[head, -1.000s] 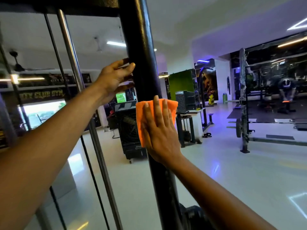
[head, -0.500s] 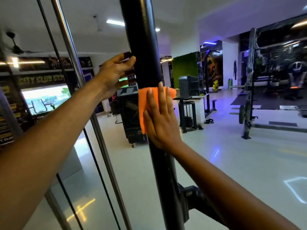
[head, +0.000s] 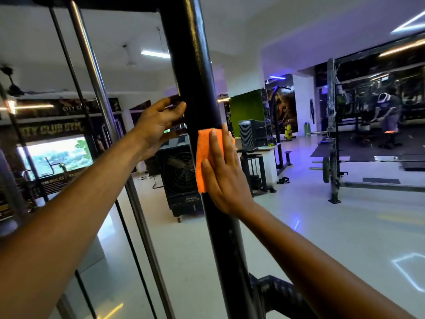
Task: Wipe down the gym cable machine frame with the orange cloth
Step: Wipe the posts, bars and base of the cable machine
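Note:
A thick black upright post [head: 195,72] of the cable machine frame runs from top to bottom through the middle of the view. The orange cloth [head: 202,157] lies flat on its front at mid height. My right hand [head: 224,171] presses the cloth against the post with straight fingers. My left hand [head: 158,120] is on the post's left side a little higher, thumb on the near face; its fingers reach round behind the post and are partly hidden.
A chrome guide rod [head: 108,139] and a thin black cable [head: 71,72] run slanting to the left of the post. A black bracket [head: 276,293] juts from the post low down. Beyond stand a black fan cooler [head: 179,178] and a squat rack [head: 333,134].
My right hand and the cloth have stayed at about the same spot on the post, with the cloth shifted slightly left. The camera view has wobbled. My left hand keeps its place.

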